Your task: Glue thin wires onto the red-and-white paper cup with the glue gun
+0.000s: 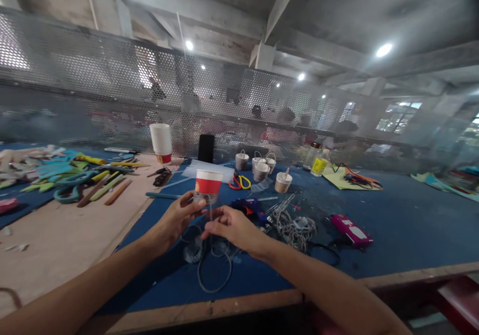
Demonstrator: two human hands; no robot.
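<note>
My left hand [181, 217] is closed around the lower part of a red-and-white paper cup [208, 181], which is upright above the blue mat. Grey cord appears wound around the cup's base, partly hidden by my fingers. Just below and right of the cup, my right hand [234, 226] pinches the grey cord [210, 215] that hangs from it. Loose loops of this cord lie on the mat beneath both hands. To the right is a tangled pile of grey cord [299, 232], beside a blue glue gun [247, 205].
Several cord-wrapped cups [261, 171], red-and-yellow scissors [245, 182] and a black phone [206, 149] stand or lie farther back. A stack of paper cups [160, 140] is behind left. Clay tools [118, 191] lie left; a magenta device [351, 231] and glue bottle [319, 164] are right.
</note>
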